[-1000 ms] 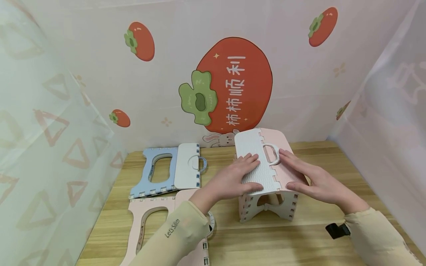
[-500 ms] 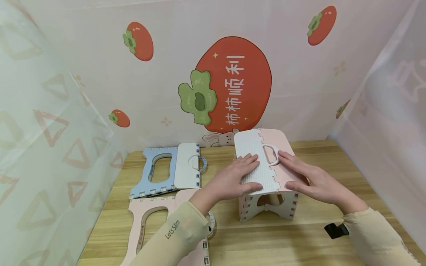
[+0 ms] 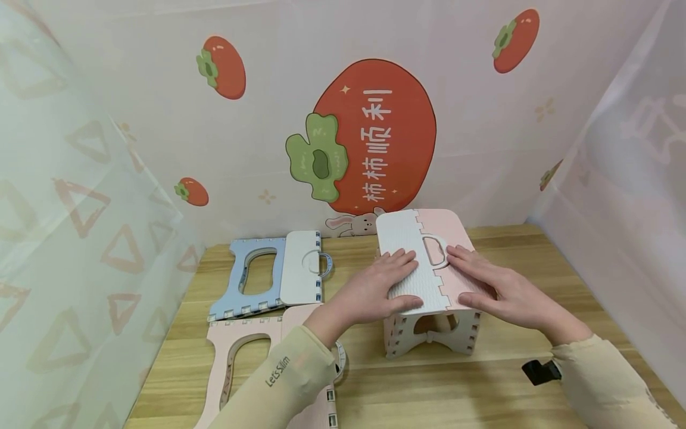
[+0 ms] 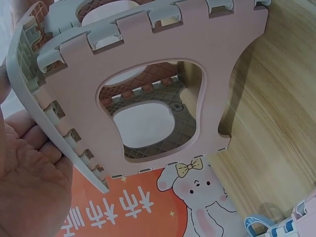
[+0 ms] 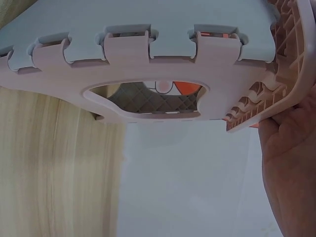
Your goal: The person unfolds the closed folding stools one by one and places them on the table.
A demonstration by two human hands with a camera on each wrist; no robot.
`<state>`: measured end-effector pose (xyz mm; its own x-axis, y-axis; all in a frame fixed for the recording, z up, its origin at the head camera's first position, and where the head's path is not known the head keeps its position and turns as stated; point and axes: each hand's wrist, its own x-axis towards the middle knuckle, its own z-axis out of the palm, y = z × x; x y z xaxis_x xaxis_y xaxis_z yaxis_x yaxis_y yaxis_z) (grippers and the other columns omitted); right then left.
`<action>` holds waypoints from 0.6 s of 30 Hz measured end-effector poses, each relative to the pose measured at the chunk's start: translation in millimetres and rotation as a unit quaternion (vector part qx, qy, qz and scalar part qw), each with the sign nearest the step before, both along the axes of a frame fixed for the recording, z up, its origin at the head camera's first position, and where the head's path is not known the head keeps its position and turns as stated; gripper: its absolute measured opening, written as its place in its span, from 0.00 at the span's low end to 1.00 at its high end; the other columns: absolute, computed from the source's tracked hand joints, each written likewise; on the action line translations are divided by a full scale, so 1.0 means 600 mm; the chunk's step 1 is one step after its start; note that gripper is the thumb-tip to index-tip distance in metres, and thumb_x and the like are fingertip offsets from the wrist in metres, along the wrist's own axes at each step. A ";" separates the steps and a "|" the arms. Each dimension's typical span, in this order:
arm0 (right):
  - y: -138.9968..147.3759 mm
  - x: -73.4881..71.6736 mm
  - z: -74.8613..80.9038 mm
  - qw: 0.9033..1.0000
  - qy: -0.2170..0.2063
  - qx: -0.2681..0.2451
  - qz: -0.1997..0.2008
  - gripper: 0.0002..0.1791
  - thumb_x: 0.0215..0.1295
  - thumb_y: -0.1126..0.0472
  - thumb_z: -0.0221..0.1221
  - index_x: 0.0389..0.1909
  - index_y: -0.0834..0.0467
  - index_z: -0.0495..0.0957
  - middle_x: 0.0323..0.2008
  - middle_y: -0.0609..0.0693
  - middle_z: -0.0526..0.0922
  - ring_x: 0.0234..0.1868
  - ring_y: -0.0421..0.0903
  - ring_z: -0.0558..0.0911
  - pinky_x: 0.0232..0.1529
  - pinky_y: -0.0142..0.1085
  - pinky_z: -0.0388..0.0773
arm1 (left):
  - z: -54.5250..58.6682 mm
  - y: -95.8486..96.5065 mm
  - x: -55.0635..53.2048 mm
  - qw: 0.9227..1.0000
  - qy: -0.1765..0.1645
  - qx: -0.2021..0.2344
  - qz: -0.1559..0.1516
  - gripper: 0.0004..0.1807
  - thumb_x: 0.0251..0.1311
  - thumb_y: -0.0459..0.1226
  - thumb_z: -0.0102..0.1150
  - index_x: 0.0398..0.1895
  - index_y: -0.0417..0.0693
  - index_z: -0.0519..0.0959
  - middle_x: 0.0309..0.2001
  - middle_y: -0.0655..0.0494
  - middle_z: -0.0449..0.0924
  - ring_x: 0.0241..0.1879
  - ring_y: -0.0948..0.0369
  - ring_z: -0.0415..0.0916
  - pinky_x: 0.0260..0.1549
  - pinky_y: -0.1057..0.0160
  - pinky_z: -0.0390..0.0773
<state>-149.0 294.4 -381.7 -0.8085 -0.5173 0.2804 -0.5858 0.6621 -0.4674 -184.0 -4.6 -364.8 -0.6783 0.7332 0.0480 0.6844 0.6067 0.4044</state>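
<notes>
Pink-and-white stool (image 3: 429,286) standing on the table (image 3: 418,393) I watch remotely, left hand (image 3: 377,290) resting straight-fingered on its white half, right hand (image 3: 501,292) likewise on its pink half, folded blue stool (image 3: 295,271) to its left

Three folding stools (image 3: 399,232) – one standing, two folded – two hands (image 3: 372,292), one table (image 3: 418,393), five printed persimmons (image 3: 412,137)

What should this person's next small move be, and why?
Probably lift the left hand and the right hand off the standing stool. It is unfolded on its legs, the two halves of its top look level and meet along the seam, and both hands lie on that top. The blue-and-white stool is folded flat, so it may come afterwards.
</notes>
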 end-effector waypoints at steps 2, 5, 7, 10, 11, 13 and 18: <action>0.000 0.000 0.001 1.000 0.000 0.006 0.001 0.41 0.67 0.54 0.68 0.79 0.46 0.61 0.79 0.46 0.60 0.79 0.34 0.54 0.67 0.12 0.48 | -0.001 0.000 0.000 1.000 0.002 -0.001 -0.002 0.42 0.70 0.59 0.56 0.80 0.50 0.59 0.81 0.57 0.54 0.81 0.57 0.46 0.79 0.59 0.45; 0.001 0.000 0.002 1.000 0.002 0.017 -0.001 0.40 0.68 0.53 0.67 0.79 0.46 0.62 0.79 0.46 0.60 0.79 0.36 0.55 0.67 0.11 0.47 | 0.000 0.001 -0.001 1.000 0.001 -0.006 -0.003 0.42 0.70 0.60 0.55 0.80 0.50 0.59 0.81 0.57 0.54 0.81 0.57 0.46 0.79 0.59 0.45; 0.000 0.000 0.005 1.000 0.007 0.026 -0.006 0.39 0.69 0.52 0.66 0.78 0.46 0.63 0.78 0.47 0.62 0.79 0.40 0.58 0.67 0.11 0.47 | 0.002 0.002 0.000 1.000 0.002 -0.012 -0.003 0.42 0.70 0.60 0.54 0.80 0.50 0.59 0.81 0.57 0.55 0.81 0.57 0.46 0.79 0.58 0.45; -0.003 -0.001 0.011 0.999 0.013 0.038 -0.014 0.37 0.70 0.51 0.65 0.77 0.47 0.65 0.77 0.49 0.64 0.77 0.48 0.63 0.66 0.11 0.46 | 0.005 0.005 0.000 0.999 0.013 -0.030 -0.003 0.42 0.71 0.61 0.52 0.80 0.51 0.59 0.80 0.57 0.55 0.81 0.57 0.47 0.79 0.58 0.47; -0.005 -0.001 0.013 0.999 0.014 0.041 -0.017 0.36 0.70 0.51 0.65 0.77 0.48 0.66 0.77 0.50 0.65 0.77 0.51 0.64 0.66 0.11 0.46 | 0.007 0.006 0.000 0.999 0.017 -0.035 -0.003 0.41 0.71 0.61 0.52 0.80 0.50 0.59 0.80 0.57 0.56 0.81 0.57 0.47 0.79 0.58 0.47; -0.010 -0.001 0.017 0.999 0.017 0.045 -0.022 0.35 0.71 0.51 0.64 0.76 0.49 0.67 0.76 0.52 0.67 0.75 0.55 0.67 0.66 0.11 0.45 | 0.010 0.007 0.001 0.999 0.025 -0.046 -0.003 0.41 0.72 0.60 0.51 0.80 0.50 0.59 0.80 0.57 0.56 0.80 0.57 0.48 0.79 0.58 0.48; -0.021 -0.003 0.023 0.998 0.033 0.040 -0.023 0.32 0.70 0.52 0.65 0.73 0.54 0.71 0.73 0.55 0.71 0.71 0.59 0.71 0.65 0.11 0.46 | 0.011 0.007 0.004 0.998 0.033 -0.060 0.002 0.40 0.73 0.59 0.50 0.80 0.49 0.59 0.80 0.57 0.56 0.80 0.58 0.48 0.79 0.59 0.48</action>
